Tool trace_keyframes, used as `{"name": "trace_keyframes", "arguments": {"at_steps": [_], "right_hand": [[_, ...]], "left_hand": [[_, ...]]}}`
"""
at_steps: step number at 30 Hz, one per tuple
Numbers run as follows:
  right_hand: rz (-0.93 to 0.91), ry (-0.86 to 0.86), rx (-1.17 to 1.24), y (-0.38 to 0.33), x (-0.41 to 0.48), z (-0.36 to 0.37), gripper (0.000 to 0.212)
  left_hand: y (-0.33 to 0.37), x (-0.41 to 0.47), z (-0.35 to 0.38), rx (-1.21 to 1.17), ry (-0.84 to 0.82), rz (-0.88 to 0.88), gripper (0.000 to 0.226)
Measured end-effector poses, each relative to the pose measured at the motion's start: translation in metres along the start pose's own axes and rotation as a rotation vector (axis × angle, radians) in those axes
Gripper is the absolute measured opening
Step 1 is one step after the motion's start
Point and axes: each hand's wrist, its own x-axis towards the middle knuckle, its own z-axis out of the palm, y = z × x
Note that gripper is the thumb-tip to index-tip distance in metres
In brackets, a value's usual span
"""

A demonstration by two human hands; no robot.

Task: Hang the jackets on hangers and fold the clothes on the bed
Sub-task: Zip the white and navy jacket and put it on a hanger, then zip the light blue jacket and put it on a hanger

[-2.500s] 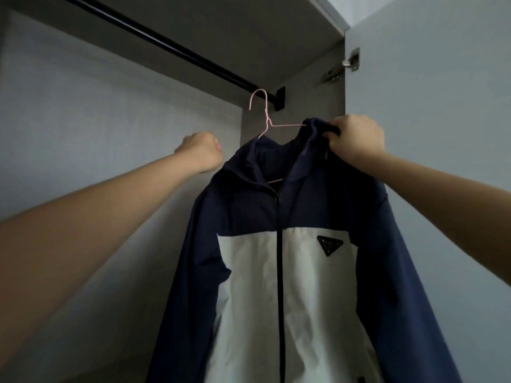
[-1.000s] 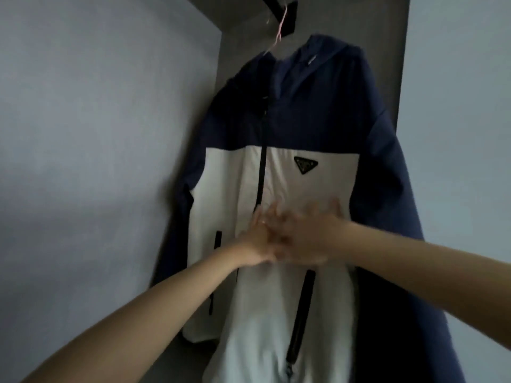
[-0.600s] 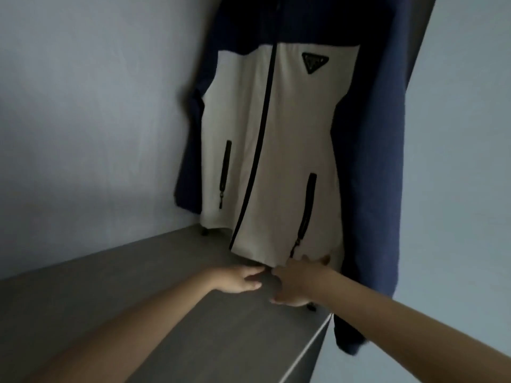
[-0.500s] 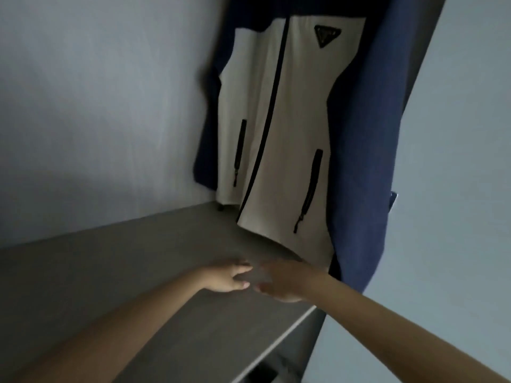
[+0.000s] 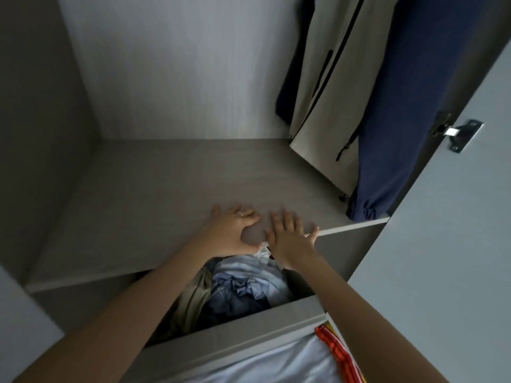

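Left hand [image 5: 231,230] and right hand [image 5: 290,240] dropped below jacket [image 5: 392,106] | fingers [image 5: 287,219] of both spread, holding nothing | over shelf [image 5: 138,194] edge

— Dim?
— Yes. The wardrobe's left wall [image 5: 41,106] lies in shadow; the door [image 5: 456,244] at right catches brighter light.
— Sharp?
— Soft and grainy; the jacket [image 5: 331,92] looks smeary, and straight edges bow toward the corners.

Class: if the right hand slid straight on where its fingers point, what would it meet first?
Probably the back wall; the right hand points along the shelf, left of the jacket, with nothing between. Depth is unclear.
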Motion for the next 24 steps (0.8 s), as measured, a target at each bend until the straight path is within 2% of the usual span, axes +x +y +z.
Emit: {"name": "trace_keyframes", "arguments": {"at_steps": [7,12,15,17,20,21,23,24], "right_hand": [[0.028,-0.013,0.007,-0.005,-0.002,0.005,0.054],[0.016,0.056,0.007,-0.009,-0.006,0.006,0.053],[-0.049,0.08,0.034,-0.007,-0.02,0.005,0.051],[-0.084,0.094,-0.016,-0.008,-0.052,0.004,0.052],[-0.009,0.121,-0.015,-0.005,-0.117,0.007,0.051],[0.01,0.155,-0.002,-0.001,-0.141,0.012,0.05],[0.06,0.206,0.025,0.012,-0.194,0.021,0.046],[0.11,0.215,0.051,0.023,-0.222,0.028,0.043]], "left_hand": [[-0.009,-0.003,0.006,-0.093,0.016,0.04,0.081],[-0.012,-0.002,0.003,-0.15,0.035,0.043,0.075],[-0.008,-0.007,0.002,-0.187,0.147,0.061,0.069],[-0.003,-0.017,-0.002,-0.086,0.243,0.094,0.066],[0.022,-0.035,-0.003,0.217,0.206,0.079,0.049],[0.036,-0.042,0.005,0.219,0.226,0.03,0.041],[0.078,-0.062,0.022,0.08,0.295,-0.043,0.043],[0.105,-0.075,0.032,-0.001,0.326,-0.023,0.044]]}}
